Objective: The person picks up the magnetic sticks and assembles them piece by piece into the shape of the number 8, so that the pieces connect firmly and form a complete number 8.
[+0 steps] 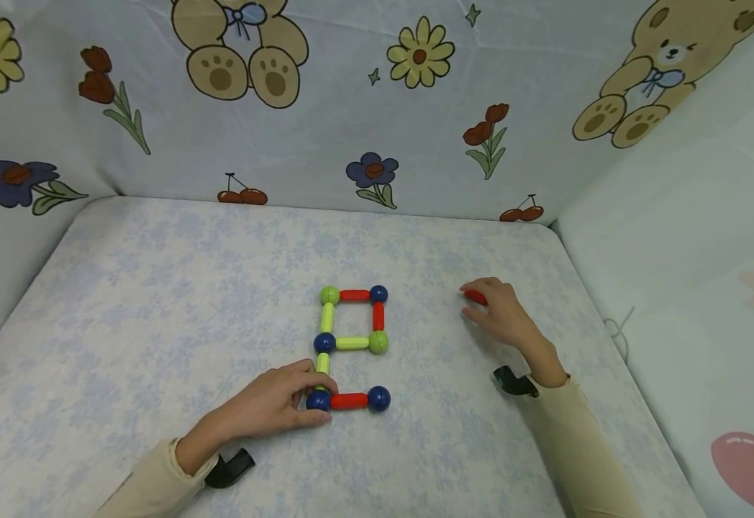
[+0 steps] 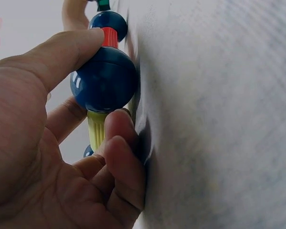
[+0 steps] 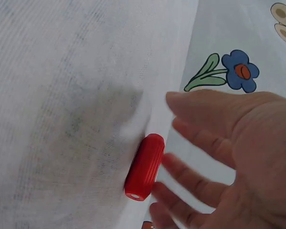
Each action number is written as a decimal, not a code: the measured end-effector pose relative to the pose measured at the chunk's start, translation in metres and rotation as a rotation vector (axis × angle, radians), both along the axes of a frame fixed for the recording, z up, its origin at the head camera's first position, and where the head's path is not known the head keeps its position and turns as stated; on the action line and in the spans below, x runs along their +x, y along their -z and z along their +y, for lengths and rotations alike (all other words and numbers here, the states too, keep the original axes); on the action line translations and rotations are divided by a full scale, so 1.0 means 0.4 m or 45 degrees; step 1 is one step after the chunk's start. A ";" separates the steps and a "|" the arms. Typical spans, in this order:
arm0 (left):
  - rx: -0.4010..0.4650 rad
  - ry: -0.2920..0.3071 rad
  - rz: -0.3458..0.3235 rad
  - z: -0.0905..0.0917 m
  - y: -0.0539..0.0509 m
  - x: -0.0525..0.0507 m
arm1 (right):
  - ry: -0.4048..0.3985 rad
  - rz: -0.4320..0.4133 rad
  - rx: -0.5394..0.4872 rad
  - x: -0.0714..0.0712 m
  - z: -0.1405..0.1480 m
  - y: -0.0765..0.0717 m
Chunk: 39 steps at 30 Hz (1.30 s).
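Note:
Magnetic rods and balls lie joined on the table: a square of red and yellow-green rods, whose lower-left blue ball (image 1: 324,343) carries a yellow-green rod (image 1: 322,362) toward me. That rod meets another blue ball (image 2: 104,81), from which a red rod (image 1: 349,401) runs right to an end blue ball (image 1: 379,398). My left hand (image 1: 273,403) holds the corner ball, thumb on one side and curled fingers by the yellow-green rod. Off to the right, a loose red magnetic rod (image 3: 145,167) lies under my right hand (image 1: 500,314). Fingertips are beside it, thumb apart from it.
The patterned tabletop (image 1: 176,288) extends around the pieces. A cloth wall with bears and flowers (image 1: 325,137) rises behind the far edge, and a white side wall (image 1: 694,288) stands at right. Dark straps (image 1: 515,381) sit at both wrists.

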<state>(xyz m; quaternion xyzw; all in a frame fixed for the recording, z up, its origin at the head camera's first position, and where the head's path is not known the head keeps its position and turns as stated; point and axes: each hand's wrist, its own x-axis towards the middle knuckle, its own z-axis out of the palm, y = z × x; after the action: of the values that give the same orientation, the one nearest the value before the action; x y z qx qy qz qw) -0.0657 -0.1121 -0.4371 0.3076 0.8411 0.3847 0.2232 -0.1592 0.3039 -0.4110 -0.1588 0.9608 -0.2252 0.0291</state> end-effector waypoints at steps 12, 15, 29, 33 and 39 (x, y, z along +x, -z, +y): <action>0.012 -0.055 0.036 0.006 0.004 0.004 | 0.054 -0.024 0.057 0.003 0.006 0.014; 0.011 -0.068 0.038 0.008 0.002 0.004 | 0.057 -0.029 0.047 0.005 0.000 0.016; -0.005 -0.118 0.052 0.011 0.009 0.006 | -0.101 -0.064 -0.226 0.071 -0.140 -0.006; -0.007 -0.120 0.053 0.012 0.007 0.007 | -0.128 -0.145 -0.337 0.094 -0.187 -0.013; -0.013 -0.119 0.051 0.014 0.005 0.006 | -0.138 -0.278 -0.507 0.123 -0.235 -0.013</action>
<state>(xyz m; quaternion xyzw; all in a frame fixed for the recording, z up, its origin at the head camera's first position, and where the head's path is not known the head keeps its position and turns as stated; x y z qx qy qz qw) -0.0632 -0.1063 -0.4391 0.2747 0.8608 0.3842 0.1896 -0.1102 0.2097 -0.4058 -0.1874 0.8786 -0.4244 0.1132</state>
